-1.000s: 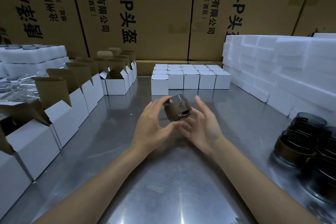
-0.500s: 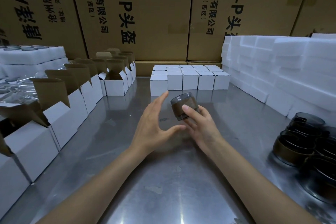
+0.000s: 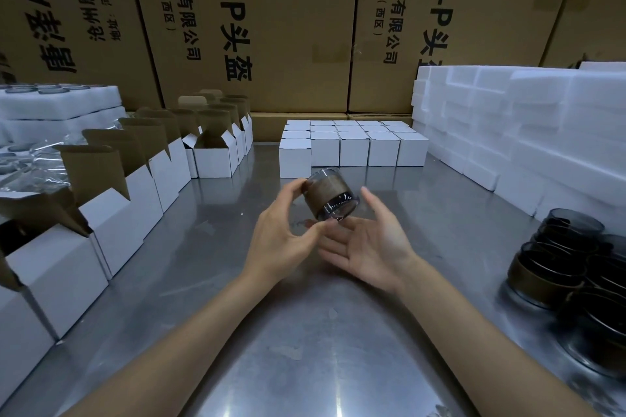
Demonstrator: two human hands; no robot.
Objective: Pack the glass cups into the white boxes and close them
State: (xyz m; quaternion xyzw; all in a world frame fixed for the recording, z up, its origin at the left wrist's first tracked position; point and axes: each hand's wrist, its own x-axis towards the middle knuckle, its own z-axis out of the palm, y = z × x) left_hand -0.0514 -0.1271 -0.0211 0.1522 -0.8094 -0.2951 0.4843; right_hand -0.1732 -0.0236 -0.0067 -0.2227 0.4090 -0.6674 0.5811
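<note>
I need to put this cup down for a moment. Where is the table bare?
Bare steel table lies between the open boxes at left and glass cups at right, nearer than the closed boxes. Those edges are crowded.

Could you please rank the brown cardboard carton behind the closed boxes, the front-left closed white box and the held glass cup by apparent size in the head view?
1. Brown cardboard carton, by far the largest.
2. Closed white box and glass cup look alike; the cup is nearer, so unranked.
</note>
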